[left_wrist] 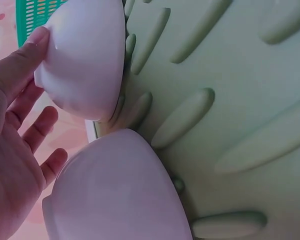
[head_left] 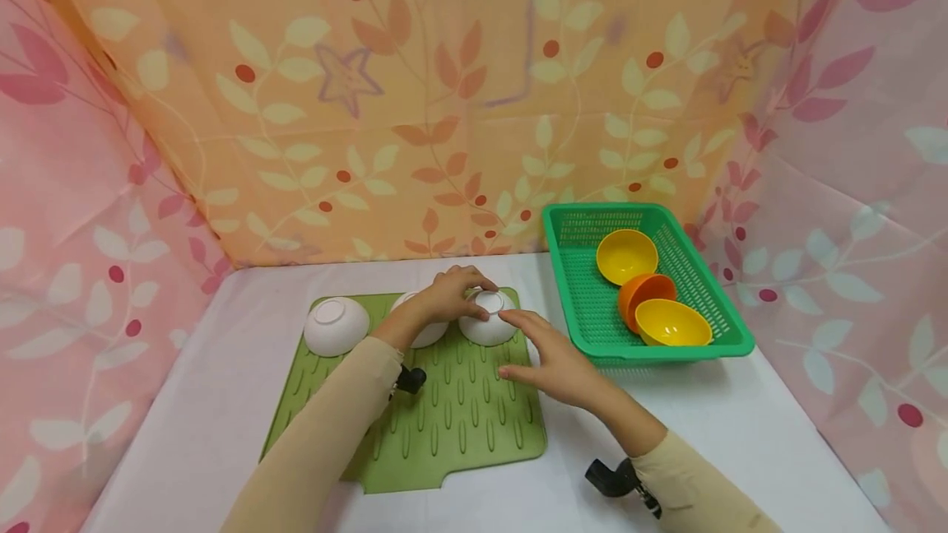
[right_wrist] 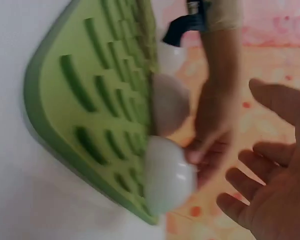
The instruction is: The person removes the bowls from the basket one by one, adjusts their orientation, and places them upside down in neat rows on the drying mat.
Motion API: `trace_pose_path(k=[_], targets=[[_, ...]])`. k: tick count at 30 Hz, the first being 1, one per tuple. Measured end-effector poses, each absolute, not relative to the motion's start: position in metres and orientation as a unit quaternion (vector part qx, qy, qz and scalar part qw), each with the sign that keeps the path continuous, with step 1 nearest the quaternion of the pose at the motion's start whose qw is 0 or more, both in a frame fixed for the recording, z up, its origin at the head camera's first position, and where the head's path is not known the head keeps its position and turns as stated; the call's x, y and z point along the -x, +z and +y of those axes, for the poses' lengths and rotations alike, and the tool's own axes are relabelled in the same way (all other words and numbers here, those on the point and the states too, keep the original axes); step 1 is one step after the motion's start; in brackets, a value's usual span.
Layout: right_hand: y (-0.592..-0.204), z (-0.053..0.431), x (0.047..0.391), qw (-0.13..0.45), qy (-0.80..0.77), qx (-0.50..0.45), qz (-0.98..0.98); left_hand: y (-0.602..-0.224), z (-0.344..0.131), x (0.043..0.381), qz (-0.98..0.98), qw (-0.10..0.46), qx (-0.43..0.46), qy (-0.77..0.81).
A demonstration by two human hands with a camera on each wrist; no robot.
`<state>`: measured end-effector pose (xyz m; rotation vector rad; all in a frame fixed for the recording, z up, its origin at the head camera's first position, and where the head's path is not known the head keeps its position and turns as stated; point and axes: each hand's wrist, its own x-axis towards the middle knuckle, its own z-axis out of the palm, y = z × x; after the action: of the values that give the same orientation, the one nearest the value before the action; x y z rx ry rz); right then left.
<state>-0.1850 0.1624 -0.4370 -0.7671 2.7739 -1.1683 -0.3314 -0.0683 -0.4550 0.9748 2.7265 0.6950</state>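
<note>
2 pink leafy curtains (head_left: 74, 229) flank 1 orange leafy curtain (head_left: 444, 105).

A: Left arm (head_left: 397, 326)?
B: In from lower left, reaching up and forward, tan left sleeve (head_left: 322, 426), bare at the wrist.
A: Left hand (head_left: 449, 296)?
B: Farther forward of the two, back showing in head view. Thumb apart from fingers; fingers loosely bent, spread in left wrist view.
A: Right arm (head_left: 633, 424)?
B: In from lower right, slanting up-left, right sleeve (head_left: 696, 488) tan too.
A: Right hand (head_left: 554, 362)?
B: Fingers pointing toward left hand, thumb held wide.
A: Hands touching?
B: Near, but apart.
</note>
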Motion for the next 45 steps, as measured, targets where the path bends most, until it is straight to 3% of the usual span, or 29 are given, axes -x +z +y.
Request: trace_pose_path(k=[7,12,19,35,45], targets=[[-0.377,0.236,0.167,0.014,-0.282,0.302,0.911,-0.457,-0.069,0.332,0.912,0.086,-0.319,0.243],[-0.363,0.308,0.190,0.020,-0.239,0.312,0.919,-0.459,-0.072,0.333,0.912,0.086,-0.312,0.250],[-0.368,0.379,0.225,0.084,-0.220,0.259,0.937,-0.456,-0.073,0.331,0.909,0.086,-0.318,0.257],[-0.381,0.406,0.262,0.234,-0.185,0.228,0.927,-0.457,-0.068,0.330,0.909,0.093,-0.319,0.249],[-0.385,0.403,0.268,0.252,-0.151,0.211,0.932,-0.454,-0.068,0.331,0.912,0.095,-0.319,0.240]])
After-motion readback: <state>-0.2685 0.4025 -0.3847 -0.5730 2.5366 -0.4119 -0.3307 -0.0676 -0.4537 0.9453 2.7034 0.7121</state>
